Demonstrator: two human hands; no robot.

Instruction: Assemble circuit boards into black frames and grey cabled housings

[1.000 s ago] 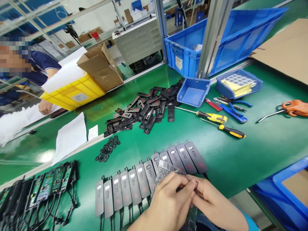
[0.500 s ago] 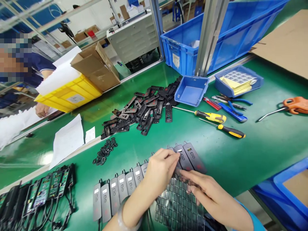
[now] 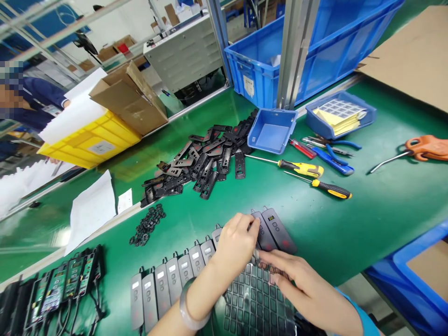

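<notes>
Factory line, green bench (image 3: 367, 219). Near edge: row of dark gray remote units (image 3: 175, 280), sticker sheet (image 3: 255, 303) lying over their right end. L hand (image 3: 236, 242), fingers curled, now pressing tips on a unit by the row's right end; a sec ago both hands held the sheet up. R hand (image 3: 301, 284) flat, fingers extended on sheet, gripping nothing. Looks like sticker applied. Screwdrivers (image 3: 315, 179) mid-bench, black shell pile (image 3: 206, 158) toward far edge.
</notes>
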